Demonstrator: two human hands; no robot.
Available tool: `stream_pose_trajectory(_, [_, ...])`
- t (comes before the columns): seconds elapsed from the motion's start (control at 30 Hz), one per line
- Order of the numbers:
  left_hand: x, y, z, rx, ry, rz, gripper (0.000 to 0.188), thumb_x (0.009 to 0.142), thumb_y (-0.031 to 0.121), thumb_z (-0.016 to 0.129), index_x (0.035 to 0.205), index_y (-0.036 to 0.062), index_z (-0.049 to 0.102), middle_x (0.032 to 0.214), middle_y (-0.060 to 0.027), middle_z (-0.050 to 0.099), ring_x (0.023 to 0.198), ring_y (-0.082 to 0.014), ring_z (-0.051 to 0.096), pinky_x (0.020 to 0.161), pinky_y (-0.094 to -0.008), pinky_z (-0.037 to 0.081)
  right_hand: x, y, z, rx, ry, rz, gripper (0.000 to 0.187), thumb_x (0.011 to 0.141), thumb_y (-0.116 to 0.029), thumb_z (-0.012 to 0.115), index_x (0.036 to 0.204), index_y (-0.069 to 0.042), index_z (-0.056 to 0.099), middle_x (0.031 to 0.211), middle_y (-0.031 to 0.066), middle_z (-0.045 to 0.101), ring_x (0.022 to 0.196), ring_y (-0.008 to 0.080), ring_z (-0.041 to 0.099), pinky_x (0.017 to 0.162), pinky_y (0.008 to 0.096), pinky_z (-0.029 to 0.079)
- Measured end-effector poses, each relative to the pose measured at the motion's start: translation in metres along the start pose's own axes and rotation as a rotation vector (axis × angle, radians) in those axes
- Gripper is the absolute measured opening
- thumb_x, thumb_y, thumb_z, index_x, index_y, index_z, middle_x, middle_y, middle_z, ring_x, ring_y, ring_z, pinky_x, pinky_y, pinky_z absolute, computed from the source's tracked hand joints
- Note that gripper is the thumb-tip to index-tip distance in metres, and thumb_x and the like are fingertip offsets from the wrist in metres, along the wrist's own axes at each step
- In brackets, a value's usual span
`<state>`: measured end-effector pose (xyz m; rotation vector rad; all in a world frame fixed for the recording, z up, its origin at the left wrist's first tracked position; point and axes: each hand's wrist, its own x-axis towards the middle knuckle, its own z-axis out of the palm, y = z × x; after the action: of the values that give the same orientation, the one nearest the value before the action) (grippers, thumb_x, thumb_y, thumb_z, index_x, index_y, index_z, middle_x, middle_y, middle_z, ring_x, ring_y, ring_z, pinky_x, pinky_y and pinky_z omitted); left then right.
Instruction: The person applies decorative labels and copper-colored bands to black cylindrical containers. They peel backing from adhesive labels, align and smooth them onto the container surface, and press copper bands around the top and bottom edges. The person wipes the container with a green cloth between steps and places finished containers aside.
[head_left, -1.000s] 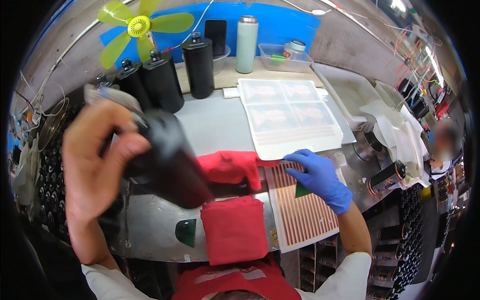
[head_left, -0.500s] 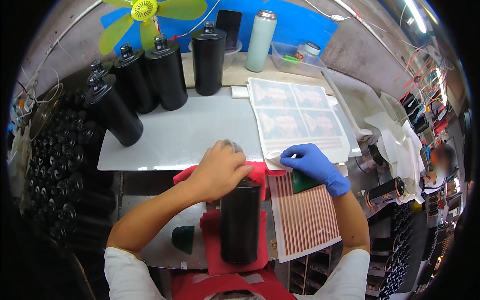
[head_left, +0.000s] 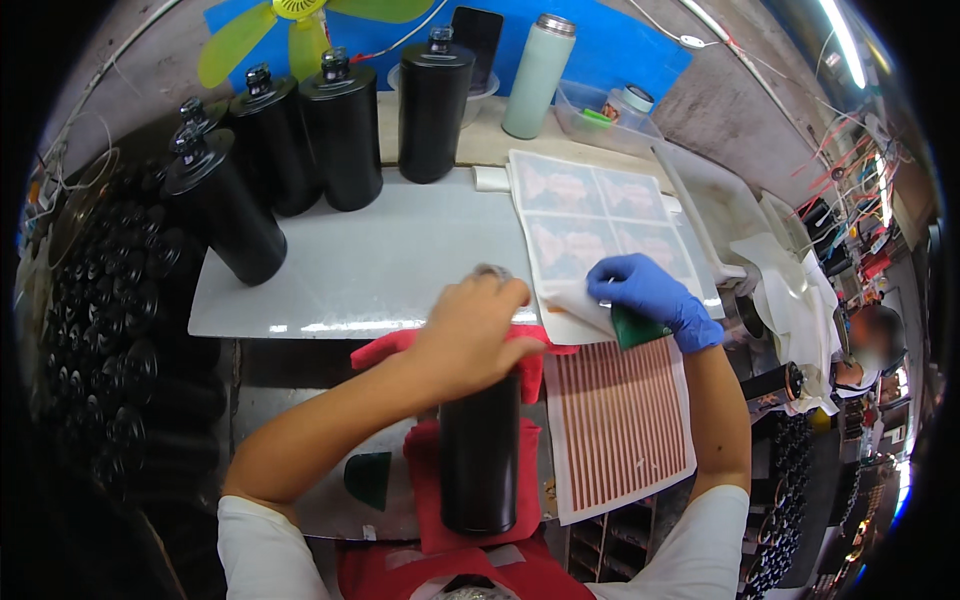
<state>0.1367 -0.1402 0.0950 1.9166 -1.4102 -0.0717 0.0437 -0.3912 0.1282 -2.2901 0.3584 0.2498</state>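
A black bottle (head_left: 480,465) lies on red cloths (head_left: 424,455) in front of me, its base toward me. My bare left hand (head_left: 478,325) wraps over its neck end, and a shiny tip shows past the fingers. The fingers hide most of the neck. In its blue glove, my right hand (head_left: 645,290) pinches the near edge of a printed sheet (head_left: 585,303), which curls up there. The same hand holds a green scraper (head_left: 637,328) under its fingers. Beneath it lies a sheet with brown stripes (head_left: 620,430). Another green scraper (head_left: 367,480) rests left of the bottle.
Several black bottles (head_left: 340,140) stand along the back left of a grey board (head_left: 380,260). A pale green flask (head_left: 540,75), a clear tub (head_left: 610,110) and a yellow-green fan (head_left: 300,40) are behind. Many dark bottles (head_left: 125,360) crowd the left. A person (head_left: 872,350) is at far right.
My right hand has moved slightly up and right, peeling the printed sheet's near edge higher, with the green scraper rising along. My left hand has shifted a little on the bottle's neck.
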Motion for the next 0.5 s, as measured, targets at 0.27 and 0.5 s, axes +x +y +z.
stream_pose_trajectory(0.27, [0.048, 0.024, 0.054, 0.301, -0.11, 0.121, 0.033, 0.064, 0.011, 0.071, 0.088, 0.002, 0.049, 0.086, -0.016, 0.054, 0.066, -0.0302, 0.061, 0.05, -0.0385, 0.049, 0.005, 0.008, -0.044, -0.127, 0.595, 0.016, 0.027, 0.085, -0.023, 0.053, 0.096, 0.0, 0.061, 0.085, 0.0144, 0.064, 0.078, 0.0229, 0.06, 0.077, 0.0312, 0.046])
stream_pose_trajectory(0.5, [0.066, 0.016, 0.048, 0.275, -0.04, 0.119, 0.014, 0.078, 0.015, 0.059, 0.084, 0.002, 0.057, 0.078, -0.0187, 0.06, 0.065, -0.0364, 0.062, 0.058, -0.0437, 0.05, 0.006, -0.005, -0.058, -0.328, 0.719, -0.059, 0.027, 0.086, -0.025, 0.051, 0.097, -0.003, 0.061, 0.093, 0.0197, 0.063, 0.086, 0.0359, 0.06, 0.079, 0.0388, 0.047])
